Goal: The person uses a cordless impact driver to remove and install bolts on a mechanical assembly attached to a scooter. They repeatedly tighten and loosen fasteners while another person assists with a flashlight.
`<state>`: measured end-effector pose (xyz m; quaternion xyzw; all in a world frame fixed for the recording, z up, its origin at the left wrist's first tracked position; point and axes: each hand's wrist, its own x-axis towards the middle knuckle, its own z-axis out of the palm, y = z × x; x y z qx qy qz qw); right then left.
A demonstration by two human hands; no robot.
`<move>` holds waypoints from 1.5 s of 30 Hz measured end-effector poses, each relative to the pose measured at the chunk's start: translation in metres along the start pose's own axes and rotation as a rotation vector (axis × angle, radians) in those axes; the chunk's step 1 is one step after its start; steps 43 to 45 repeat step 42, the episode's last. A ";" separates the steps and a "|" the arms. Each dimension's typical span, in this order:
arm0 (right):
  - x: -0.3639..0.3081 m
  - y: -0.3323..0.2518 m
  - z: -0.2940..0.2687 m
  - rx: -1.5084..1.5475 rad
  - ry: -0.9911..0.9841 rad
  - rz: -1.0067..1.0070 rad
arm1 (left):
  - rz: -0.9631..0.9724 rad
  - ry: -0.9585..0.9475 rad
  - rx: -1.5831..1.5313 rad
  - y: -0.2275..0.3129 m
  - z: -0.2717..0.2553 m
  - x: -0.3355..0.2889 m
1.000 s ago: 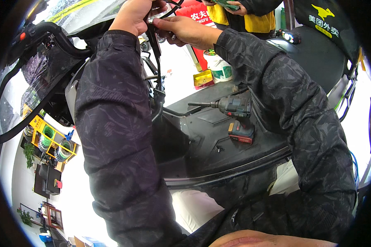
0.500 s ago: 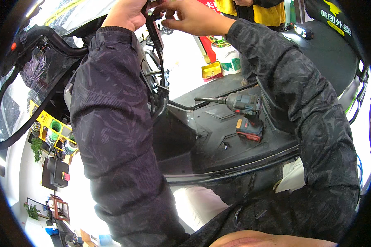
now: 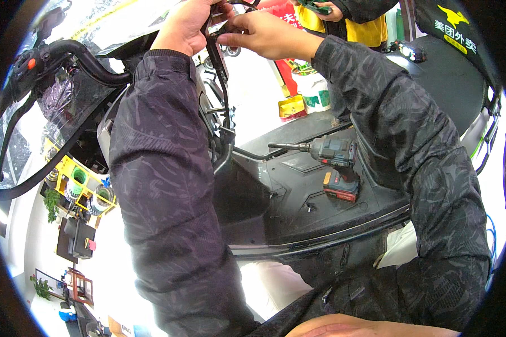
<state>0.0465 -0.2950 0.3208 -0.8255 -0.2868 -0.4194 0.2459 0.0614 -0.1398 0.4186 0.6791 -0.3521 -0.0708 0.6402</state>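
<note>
At the top of the view, my left hand (image 3: 186,27) is closed at a narrow black strip-like part (image 3: 218,62) of a scooter. The strip runs down toward the footboard (image 3: 253,227). From the other side my right hand (image 3: 270,35) reaches the same part, thumb and fingers pinched together close to the left hand. Whatever lies between its fingertips is too small and dark to make out. Below my right forearm, a cordless power driver (image 3: 330,151) with a long socket bit rests on the footboard. Near its battery lies a small dark piece, perhaps a screw (image 3: 310,207).
The handlebar (image 3: 84,60) with its lever curves in at left, and the black seat (image 3: 447,76) stands at right. Beyond the footboard are a white-green bucket (image 3: 316,92) and a yellow-red box (image 3: 292,108). Another person in yellow and black (image 3: 368,27) holds something dark green.
My hands have shifted slightly right and down in the view, as has most of the scooter. My right fingers have drawn closer together. The other person's hand now shows a dark green thing.
</note>
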 end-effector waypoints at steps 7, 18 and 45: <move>-0.009 0.000 0.009 -0.200 0.219 -0.161 | 0.046 0.076 0.013 -0.002 0.000 0.003; -0.006 -0.015 0.006 0.808 -0.058 0.539 | 0.046 -0.018 -0.069 -0.004 -0.002 0.008; -0.004 -0.022 -0.005 0.516 -0.087 0.466 | 0.046 -0.039 -0.016 -0.006 -0.006 0.010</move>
